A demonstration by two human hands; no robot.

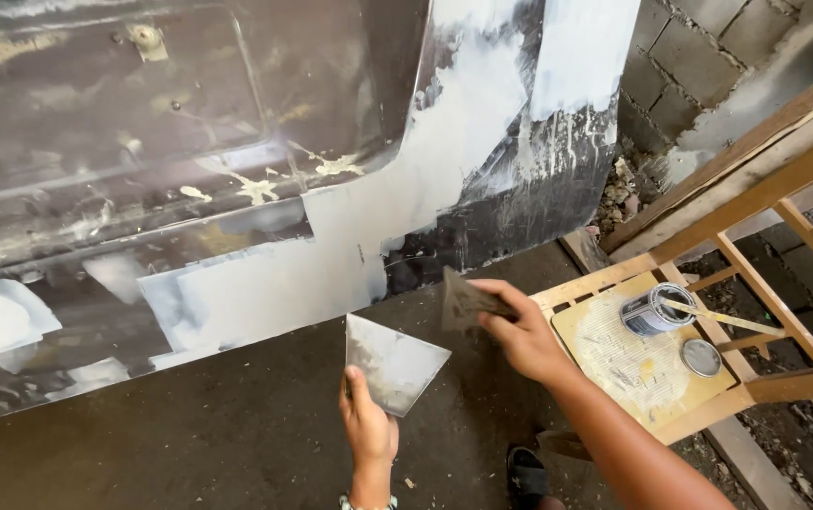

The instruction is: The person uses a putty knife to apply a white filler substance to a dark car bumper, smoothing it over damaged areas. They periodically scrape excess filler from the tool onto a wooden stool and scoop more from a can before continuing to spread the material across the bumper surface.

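Left hand (368,430): lowest in view and closest to the camera, fingers closed around the bottom corner of a flat metal plate (395,363), thumb lying up its face; the plate is held tilted, smeared pale grey.
Right hand (522,331): fingers pinched on a small dark spreader blade (464,302), held just right of the plate's upper edge; I cannot tell whether blade and plate touch.
Foot: a dark sandal (525,474) shows below the right forearm, on the concrete floor (236,425).
Panel: a large dark bodywork panel (142,142) stands beyond both hands, patched with broad pale grey filler (350,246) that runs from its lower edge up to the right.
Wooden frame: a slatted wooden rack (775,189) to the right carries a stained board (633,364).
On the board: an open tin (650,310) with a stick (723,319) resting in it, and its round lid (701,357) lying just beside.
Wall: grey blockwork (699,57) behind the rack.
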